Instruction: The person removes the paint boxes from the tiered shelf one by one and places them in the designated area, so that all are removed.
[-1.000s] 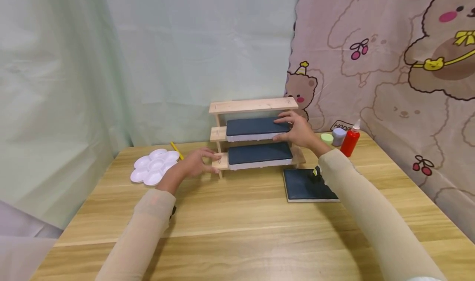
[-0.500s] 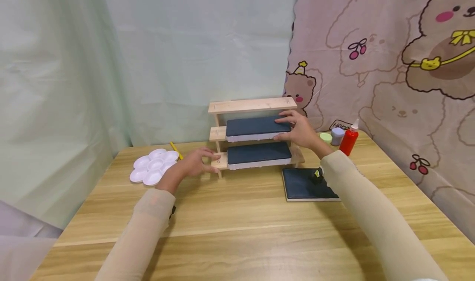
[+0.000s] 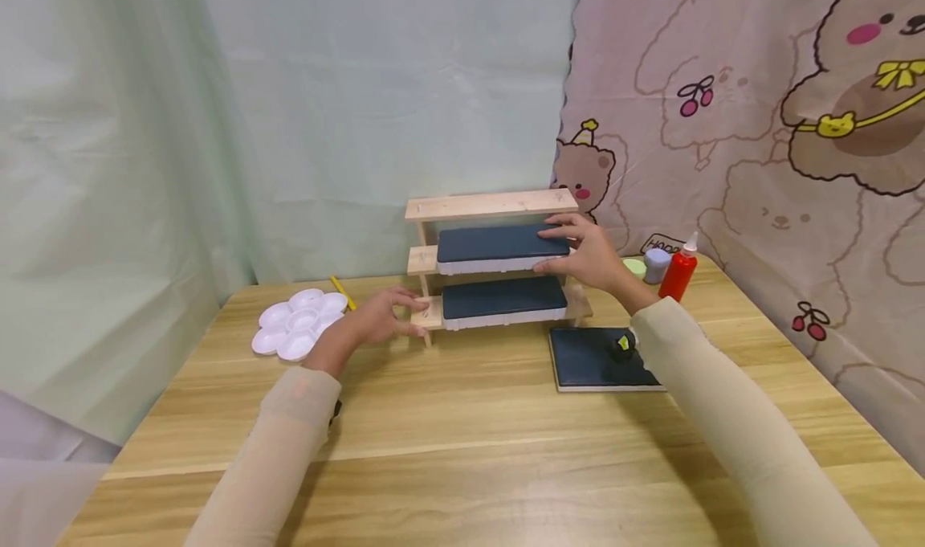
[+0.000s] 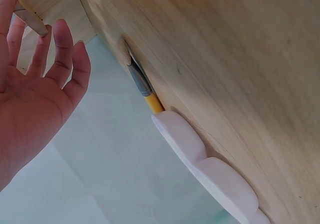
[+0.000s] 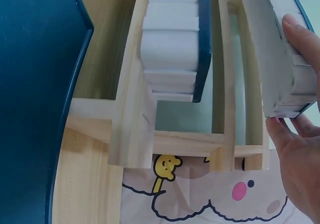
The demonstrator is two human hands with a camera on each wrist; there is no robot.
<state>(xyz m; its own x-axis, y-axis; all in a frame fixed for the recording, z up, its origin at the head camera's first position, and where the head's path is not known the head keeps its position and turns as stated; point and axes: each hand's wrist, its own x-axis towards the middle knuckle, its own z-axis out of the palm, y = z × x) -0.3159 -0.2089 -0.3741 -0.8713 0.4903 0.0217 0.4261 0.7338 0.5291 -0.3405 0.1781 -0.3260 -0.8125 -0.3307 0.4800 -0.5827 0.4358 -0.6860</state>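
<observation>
A three-tier wooden stand [image 3: 491, 204] stands against the back curtain. My left hand [image 3: 376, 318] pinches the left end of its lowest shelf between thumb and fingers; the left wrist view has that hand [image 4: 40, 89] at the shelf's tip. On the middle tier is a long white box with a dark blue lid [image 3: 487, 244]. My right hand [image 3: 596, 259] grips its right end, fingers on the lid and thumb below at the front. A matching box [image 3: 504, 300] sits on the lowest shelf. In the right wrist view, ribbed white sides show on the gripped box [image 5: 302, 84].
A dark blue-lidded box [image 3: 588, 358] lies on the table, partly behind my right sleeve. A flower-shaped white palette [image 3: 299, 322] and a yellow-handled brush [image 4: 140, 81] are at left. Back right stand a red squeeze bottle [image 3: 678, 278], a lilac pot [image 3: 656, 264] and a green pot [image 3: 634, 268].
The upper box has shifted slightly on the middle tier with my right hand, its lid showing a little higher and further left. My left hand keeps its place on the lowest shelf.
</observation>
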